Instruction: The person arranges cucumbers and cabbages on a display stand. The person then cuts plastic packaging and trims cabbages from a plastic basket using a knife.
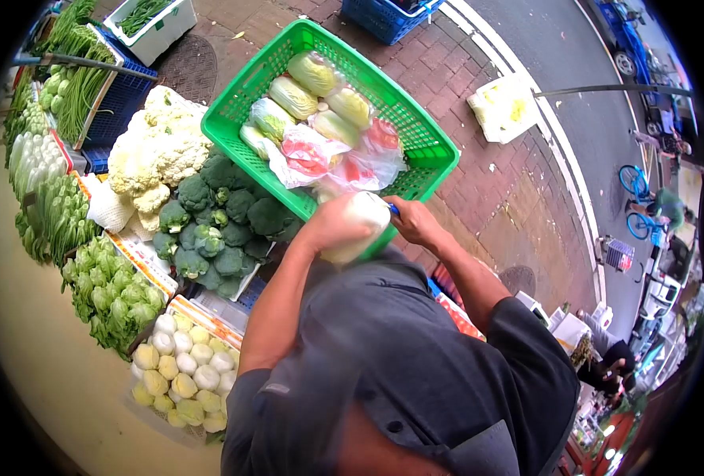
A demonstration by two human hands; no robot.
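My left hand (338, 225) is wrapped round a pale cabbage (365, 213) at the near end of a green plastic basket (245, 79). Close to the cabbage's right side, my right hand (415, 223) is closed on a blue handle (393, 209); any blade is hidden or too blurred to make out. Inside the basket lie several napa cabbages (315, 74), some in clear wrapping, and red-and-white plastic bags (304, 155).
Left of the basket are cauliflower (157, 147), broccoli (229, 190), leafy greens (114, 297) and round white and yellow vegetables (185, 365). A white foam box (504, 108) stands by the road at right. People (618, 361) are at lower right.
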